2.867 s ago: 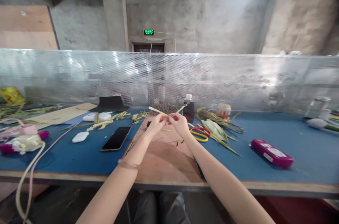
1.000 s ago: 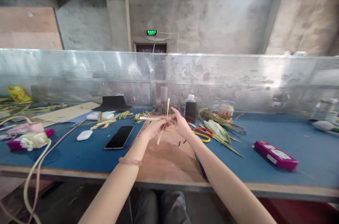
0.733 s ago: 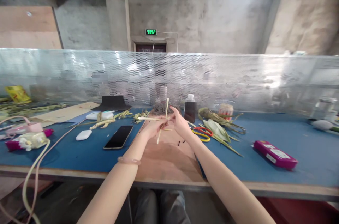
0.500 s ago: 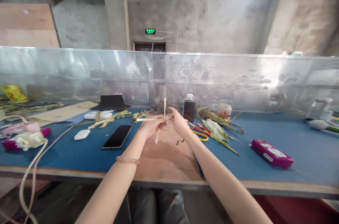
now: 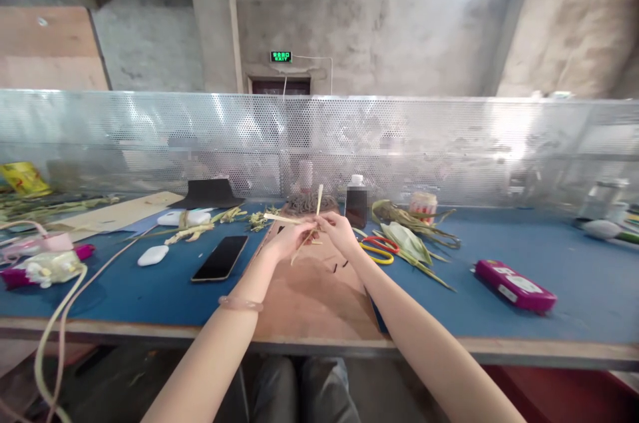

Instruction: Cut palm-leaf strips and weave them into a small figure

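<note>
Crossed straw strips (image 5: 315, 211): pinched where they cross between your left hand (image 5: 285, 240) and right hand (image 5: 339, 231); one strip runs upright, one points leftward.

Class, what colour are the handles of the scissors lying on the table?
The scissors have one red and one yellow handle, best seen in the head view.

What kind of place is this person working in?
Probably a craft workshop in a bare concrete building. A long blue-topped workbench runs beside a perforated metal screen; leaf strips and scissors lie on it. Both hands, left hand and right hand, hold pale strips.
</note>
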`<act>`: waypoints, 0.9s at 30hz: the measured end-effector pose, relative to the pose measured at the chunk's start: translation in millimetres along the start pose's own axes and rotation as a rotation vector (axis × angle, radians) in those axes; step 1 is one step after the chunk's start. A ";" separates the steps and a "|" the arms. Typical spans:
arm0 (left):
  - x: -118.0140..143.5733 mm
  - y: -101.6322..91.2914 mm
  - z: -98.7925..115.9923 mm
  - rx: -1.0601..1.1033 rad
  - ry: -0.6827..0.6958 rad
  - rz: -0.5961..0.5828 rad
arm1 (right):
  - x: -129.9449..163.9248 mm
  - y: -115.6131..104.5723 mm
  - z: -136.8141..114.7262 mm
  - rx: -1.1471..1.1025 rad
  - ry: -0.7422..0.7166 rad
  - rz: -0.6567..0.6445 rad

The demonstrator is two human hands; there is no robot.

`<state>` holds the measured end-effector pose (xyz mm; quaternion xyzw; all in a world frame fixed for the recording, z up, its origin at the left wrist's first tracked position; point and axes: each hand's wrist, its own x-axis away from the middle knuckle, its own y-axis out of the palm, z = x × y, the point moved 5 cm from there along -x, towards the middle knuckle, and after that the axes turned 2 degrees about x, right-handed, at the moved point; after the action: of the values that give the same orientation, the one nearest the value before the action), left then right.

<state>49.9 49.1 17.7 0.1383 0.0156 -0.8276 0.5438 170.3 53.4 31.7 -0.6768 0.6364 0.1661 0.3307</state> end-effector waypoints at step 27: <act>1.7 7.9 -0.7 0.127 -0.057 -0.103 | -6.7 -5.1 2.7 -0.014 -0.060 0.099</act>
<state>56.5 44.4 17.6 0.1477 -0.0453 -0.8575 0.4907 174.9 60.1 35.2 -0.6414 0.6578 0.2071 0.3362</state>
